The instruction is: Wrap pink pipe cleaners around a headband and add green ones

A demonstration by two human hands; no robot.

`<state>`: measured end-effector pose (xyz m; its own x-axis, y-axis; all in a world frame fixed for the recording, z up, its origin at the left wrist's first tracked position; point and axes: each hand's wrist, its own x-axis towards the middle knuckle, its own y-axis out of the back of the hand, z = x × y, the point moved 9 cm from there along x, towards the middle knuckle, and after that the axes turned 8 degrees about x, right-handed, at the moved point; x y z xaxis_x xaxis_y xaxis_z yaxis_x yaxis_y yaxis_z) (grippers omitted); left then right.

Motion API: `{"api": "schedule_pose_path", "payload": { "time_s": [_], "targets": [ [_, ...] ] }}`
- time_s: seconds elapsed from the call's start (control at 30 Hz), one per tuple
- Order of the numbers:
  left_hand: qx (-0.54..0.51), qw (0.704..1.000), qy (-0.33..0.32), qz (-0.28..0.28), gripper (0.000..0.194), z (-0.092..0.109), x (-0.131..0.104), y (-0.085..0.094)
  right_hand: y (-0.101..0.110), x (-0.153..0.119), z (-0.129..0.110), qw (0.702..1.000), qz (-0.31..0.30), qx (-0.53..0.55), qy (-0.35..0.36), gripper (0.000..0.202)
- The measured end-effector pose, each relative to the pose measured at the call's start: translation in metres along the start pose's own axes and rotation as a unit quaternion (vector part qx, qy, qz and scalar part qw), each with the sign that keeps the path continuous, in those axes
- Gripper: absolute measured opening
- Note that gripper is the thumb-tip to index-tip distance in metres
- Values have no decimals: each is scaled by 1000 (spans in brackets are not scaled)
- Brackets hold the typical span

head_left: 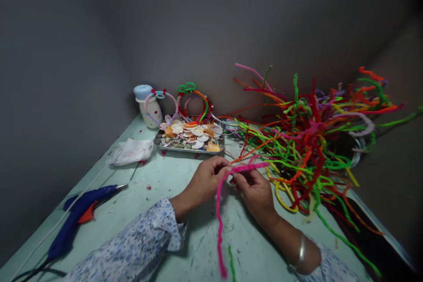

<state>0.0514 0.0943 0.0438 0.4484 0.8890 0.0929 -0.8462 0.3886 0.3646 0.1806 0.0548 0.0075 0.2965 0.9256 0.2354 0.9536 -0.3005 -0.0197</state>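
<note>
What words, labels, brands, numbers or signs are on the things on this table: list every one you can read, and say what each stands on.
No readable text anywhere in the picture.
White bottle with the blue lid: small marks, too small to make out as writing or pattern.
Blue glue gun: no lettering that I can read.
White plastic packet: blurred, nothing legible.

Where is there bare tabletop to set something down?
Between the glue gun and left hand, before the shell tray, bar red specks. Smaller: between pink stem and right forearm, past the green scrap. Crowded: right side, under tangled stems.
</note>
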Motion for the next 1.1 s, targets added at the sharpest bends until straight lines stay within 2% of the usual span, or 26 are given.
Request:
{"api": "schedule_pose_path", "payload": {
  "time_s": [0.23,0.47,0.7,1.1],
  "targets": [
    [0,1000,-11,16,15,3,-4,0,-1,-2,3,1000,1,23,-12,18],
    [65,995,-50,55,16,12,-10,3,-5,-4,5,995,7,97,-32,20],
    [84,991,-99,42,19,19,-12,1,-3,-5,-4,995,17,94,-28,20],
    [118,984,-121,55,15,17,-13,-1,-5,-5,-8,996,-2,83,-13,16]
  ]
}}
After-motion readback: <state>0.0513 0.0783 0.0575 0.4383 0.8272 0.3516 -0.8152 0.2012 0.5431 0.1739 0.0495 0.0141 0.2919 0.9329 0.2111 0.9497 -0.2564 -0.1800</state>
